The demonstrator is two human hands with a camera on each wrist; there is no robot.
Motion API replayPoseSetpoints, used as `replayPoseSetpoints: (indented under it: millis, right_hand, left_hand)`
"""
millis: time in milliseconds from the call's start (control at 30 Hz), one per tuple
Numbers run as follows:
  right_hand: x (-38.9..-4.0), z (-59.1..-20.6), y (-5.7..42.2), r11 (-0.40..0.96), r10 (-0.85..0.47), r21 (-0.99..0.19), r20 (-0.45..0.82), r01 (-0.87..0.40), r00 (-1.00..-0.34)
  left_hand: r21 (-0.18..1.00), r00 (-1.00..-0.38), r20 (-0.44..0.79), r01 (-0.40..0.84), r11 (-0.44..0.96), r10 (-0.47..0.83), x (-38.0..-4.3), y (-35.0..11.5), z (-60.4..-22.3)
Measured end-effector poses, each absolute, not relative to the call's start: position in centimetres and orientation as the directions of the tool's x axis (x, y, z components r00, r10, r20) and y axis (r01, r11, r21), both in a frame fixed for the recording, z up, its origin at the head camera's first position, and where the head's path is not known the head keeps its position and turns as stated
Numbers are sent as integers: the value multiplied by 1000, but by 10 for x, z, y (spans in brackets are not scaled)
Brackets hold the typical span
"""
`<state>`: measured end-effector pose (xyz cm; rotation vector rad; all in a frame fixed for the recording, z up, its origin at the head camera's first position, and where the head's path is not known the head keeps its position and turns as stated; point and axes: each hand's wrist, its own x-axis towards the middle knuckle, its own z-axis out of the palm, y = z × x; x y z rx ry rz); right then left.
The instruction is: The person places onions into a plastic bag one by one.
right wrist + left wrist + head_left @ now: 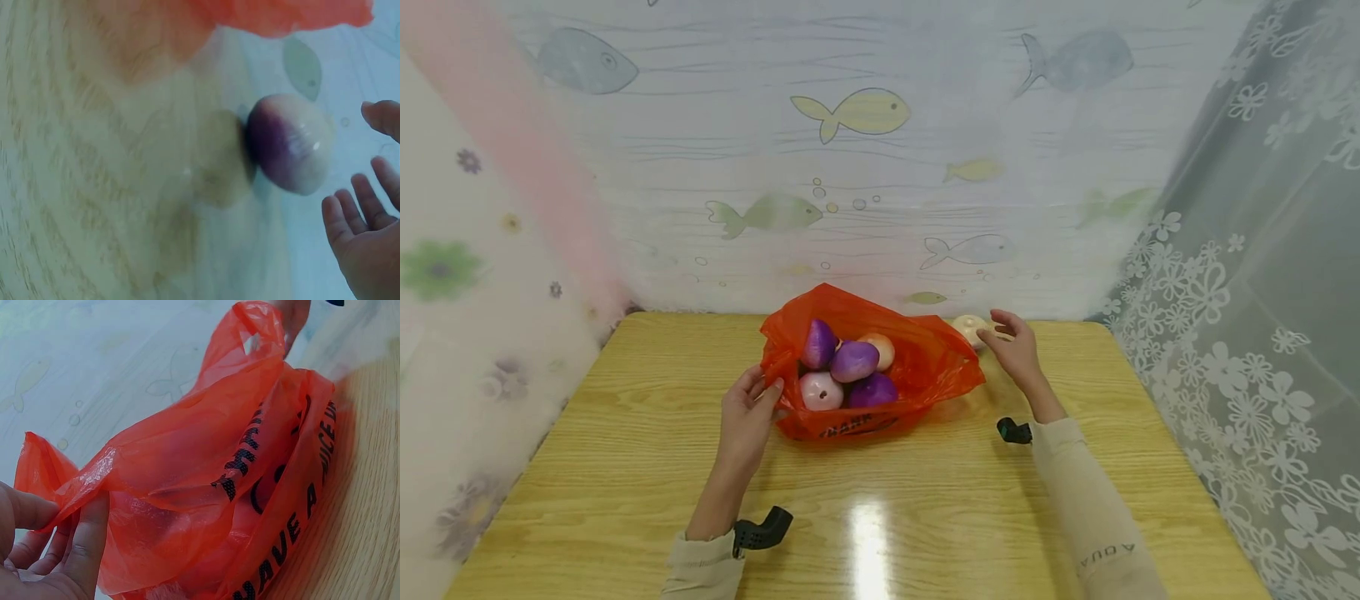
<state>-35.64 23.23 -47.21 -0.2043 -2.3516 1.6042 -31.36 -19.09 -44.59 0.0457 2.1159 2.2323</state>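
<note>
A red plastic bag (936, 367) with black lettering lies on the table, its mouth spread wide. Inside it show several glossy round pieces, among them a purple one (855, 361), a pinkish-white one (822, 391) and a peach one (880, 350). My left hand (745, 412) pinches the bag's left rim between thumb and fingers, as the left wrist view also shows. To the right of the bag sits a round white-and-purple piece, like a turnip (290, 144). My right hand (1018, 354) is beside it, fingers apart and slightly bent; the right wrist view shows a gap between them.
The wood-grain table (647, 467) ends at the back against a fish-printed curtain (865, 208). A flower-patterned sheer curtain (1247, 333) hangs along the right side. Black wrist cameras (763, 529) stick out from both cuffs.
</note>
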Motion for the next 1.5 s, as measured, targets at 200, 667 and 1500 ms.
replayPoseSetpoints:
  millis: [200, 667, 1500]
  right_hand:
    - [-366, -493, 240, 389, 310, -920, 79, 50, -947]
    - [-386, -502, 245, 400, 184, -911, -25, 98, -983]
    - [-386, -497, 245, 449, 150, -887, -41, 105, -988]
  left_hand:
    - [997, -998, -34, -37, -60, 62, -313, -192, -445]
    - [997, -997, -43, -47, -57, 71, -312, -192, -440]
    - [998, -997, -25, -29, -60, 72, -315, -192, -446]
